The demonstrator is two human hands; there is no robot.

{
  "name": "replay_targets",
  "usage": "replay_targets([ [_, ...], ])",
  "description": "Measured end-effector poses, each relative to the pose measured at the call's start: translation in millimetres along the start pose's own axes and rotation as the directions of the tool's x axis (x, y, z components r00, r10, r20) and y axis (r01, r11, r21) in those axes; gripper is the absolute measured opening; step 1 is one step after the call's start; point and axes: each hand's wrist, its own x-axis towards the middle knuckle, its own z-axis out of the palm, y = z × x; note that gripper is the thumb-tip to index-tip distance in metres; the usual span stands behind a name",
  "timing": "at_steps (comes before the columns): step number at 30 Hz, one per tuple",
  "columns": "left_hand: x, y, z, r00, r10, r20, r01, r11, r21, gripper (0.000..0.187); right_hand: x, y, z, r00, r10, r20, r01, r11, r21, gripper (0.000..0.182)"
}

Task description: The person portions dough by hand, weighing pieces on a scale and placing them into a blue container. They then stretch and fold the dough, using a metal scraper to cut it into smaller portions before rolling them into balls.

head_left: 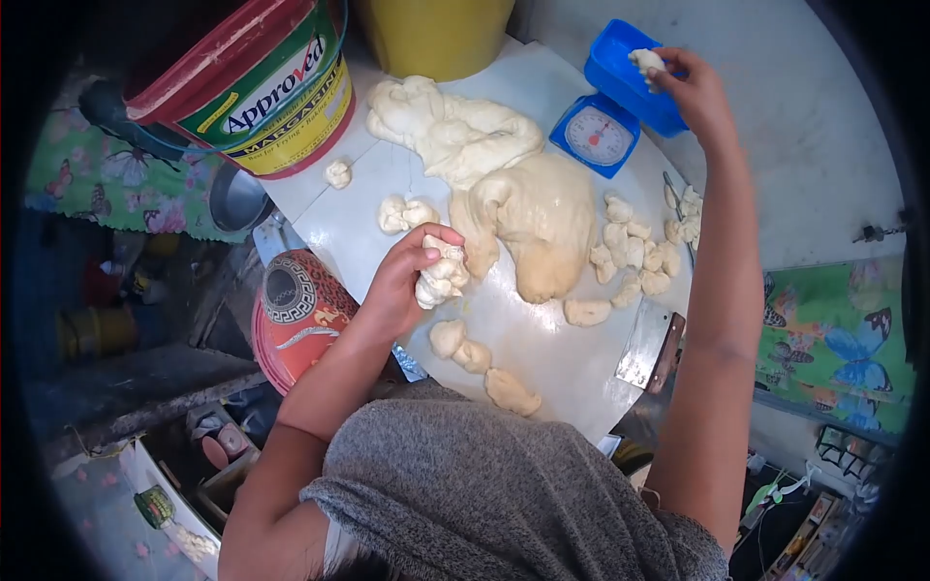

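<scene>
My left hand [405, 271] is closed around a lumpy piece of dough [443, 274] over the near left of the table. My right hand [690, 89] pinches a small dough piece [646, 64] above the blue pan [620, 56] of a kitchen scale. The scale's dial [598, 136] faces me. A large mass of dough [542, 218] spreads across the middle of the white tabletop [484, 300]. Small dough pieces [628, 242] cluster to its right, and more lumps [472, 355] lie near my body.
A red-rimmed margarine bucket [276, 97] stands at the back left, beside a yellow bucket [436, 39]. At the table's right edge lies a dough cutter [647, 344] with a dark handle. A metal pot [237, 198] sits off the left edge.
</scene>
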Motion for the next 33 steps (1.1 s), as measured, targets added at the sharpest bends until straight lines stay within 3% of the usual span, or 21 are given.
replay_targets([
  [2,0.4,2.1,2.6,1.0,0.003,-0.002,-0.003,1.0,-0.019,0.028,12.5,10.9,7.5,1.0,-0.02,0.008,0.021,0.979,-0.203,0.032],
  [12,2.5,-3.3,6.1,0.998,0.007,-0.059,-0.005,0.999,0.04,0.046,16.2,5.6,10.4,0.981,0.128,0.144,-0.069,0.932,-0.356,0.032],
  [14,2.7,-2.1,11.4,0.998,0.042,-0.044,-0.042,0.999,0.009,0.056,16.7,11.9,8.7,0.982,0.055,0.181,0.004,0.951,-0.309,0.032],
  [15,3.0,-2.8,11.5,0.998,0.041,-0.044,-0.041,0.999,0.009,0.056,15.2,11.4,8.2,0.982,0.056,0.181,0.003,0.951,-0.308,0.032],
  [17,3.4,-4.3,10.1,1.0,-0.008,-0.006,0.007,0.999,-0.054,0.06,11.9,10.1,7.4,0.975,0.135,0.176,-0.116,0.986,-0.116,0.031],
  [21,3.0,-6.0,7.4,0.999,-0.028,0.017,0.029,0.999,-0.036,0.058,12.3,15.4,3.4,0.987,0.082,0.139,-0.074,0.995,-0.06,0.029],
  [23,3.0,-5.5,7.4,1.0,-0.023,0.006,0.023,1.0,-0.022,0.057,12.1,16.2,0.9,0.992,-0.098,-0.082,0.081,0.978,-0.192,0.027],
  [24,2.9,-5.4,6.7,1.0,-0.023,0.005,0.023,1.0,-0.021,0.057,10.2,8.7,-2.8,0.992,-0.098,-0.082,0.08,0.978,-0.191,0.027],
  [26,2.8,-5.4,4.7,0.999,-0.03,0.009,0.031,0.999,-0.025,0.056,-2.2,-18.8,-11.3,0.988,-0.037,-0.148,0.045,0.998,0.048,0.024],
  [28,3.4,-4.8,5.1,0.999,-0.036,0.021,0.037,0.999,-0.022,0.058,-25.2,-37.5,-7.9,0.987,-0.098,-0.13,0.129,0.959,0.252,0.022],
  [30,3.4,-3.2,8.1,0.999,-0.041,0.03,0.041,0.999,-0.02,0.06,-75.6,-82.9,14.9,0.978,-0.207,0.005,0.196,0.935,0.295,0.024],
  [31,2.9,-1.8,12.5,0.997,-0.046,0.054,0.048,0.999,-0.026,0.063,-100.2,-95.5,26.7,0.949,-0.259,0.18,0.246,0.965,0.092,0.031],
  [32,2.7,-2.2,15.7,0.996,-0.053,0.078,0.056,0.998,-0.031,0.066,-127.2,-107.8,43.1,0.874,-0.381,0.301,0.336,0.922,0.191,0.039],
  [33,3.1,-5.0,17.1,0.995,-0.055,0.078,0.058,0.998,-0.031,0.066,-149.4,-113.5,63.7,0.842,-0.39,0.374,0.316,0.917,0.244,0.044],
])
